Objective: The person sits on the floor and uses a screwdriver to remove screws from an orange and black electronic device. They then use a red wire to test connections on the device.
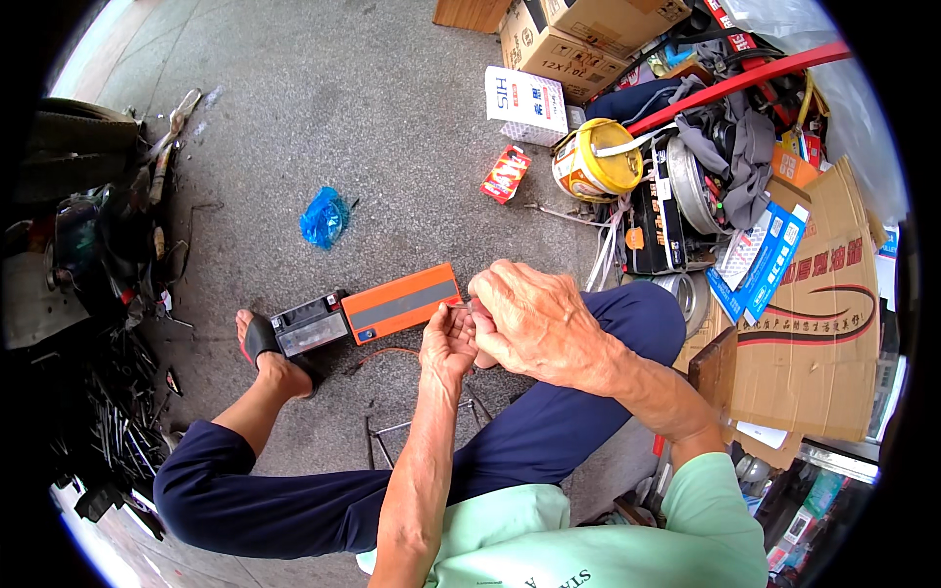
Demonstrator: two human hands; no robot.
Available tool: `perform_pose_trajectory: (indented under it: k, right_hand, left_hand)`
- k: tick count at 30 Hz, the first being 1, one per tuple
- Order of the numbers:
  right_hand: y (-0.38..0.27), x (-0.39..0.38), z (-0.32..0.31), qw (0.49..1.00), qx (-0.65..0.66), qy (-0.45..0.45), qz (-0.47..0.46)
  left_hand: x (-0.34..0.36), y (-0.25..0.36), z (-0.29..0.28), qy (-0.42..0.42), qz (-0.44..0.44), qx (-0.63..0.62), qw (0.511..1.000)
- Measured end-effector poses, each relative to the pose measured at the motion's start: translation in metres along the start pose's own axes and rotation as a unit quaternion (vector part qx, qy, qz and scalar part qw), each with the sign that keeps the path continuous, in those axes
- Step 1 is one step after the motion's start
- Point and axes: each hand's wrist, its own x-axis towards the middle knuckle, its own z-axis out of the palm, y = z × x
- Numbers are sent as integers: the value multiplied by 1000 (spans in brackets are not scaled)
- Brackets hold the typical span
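My left hand (449, 341) is turned palm up, its thumb and fingertips closed at a small thin reddish piece that is too small to name. Right against it, my right hand (544, 321) is closed with the fingers curled down; what they pinch is mostly hidden. Just beyond the hands lies an orange box (377, 318) with a grey stripe along its top. Its left end meets a black and grey battery-like block (312, 333), which sits by my sandalled foot. A thin orange-red wire (384, 352) curves over the ground below the orange box.
A crumpled blue plastic bag (324, 218) and a small red box (506, 174) lie farther off. To the right stand a yellow-lidded bucket (610, 160), a white box (526, 100), cartons (564, 64) and a flattened cardboard sheet (809, 323). Dark tools (113, 431) crowd the left side.
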Motion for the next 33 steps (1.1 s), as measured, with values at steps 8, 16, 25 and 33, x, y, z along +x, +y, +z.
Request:
perform_pose_trajectory:
  k: [8, 16, 25, 33]
  right_hand:
    - [-3, 0, -4, 999, 1, -48, 4]
    - [-1, -1, -3, 998, 55, -14, -18]
    - [-4, -3, -8, 998, 48, -26, -36]
    - [-22, -56, -24, 963, 207, 104, 140]
  left_hand:
    - [-5, -1, 7, 20, -5, -22, 1000]
    - [-25, -5, 18, 49, 38, 13, 998]
    - [-14, -1, 16, 56, 10, 17, 998]
    - [-117, 38, 29, -79, 96, -20, 992]
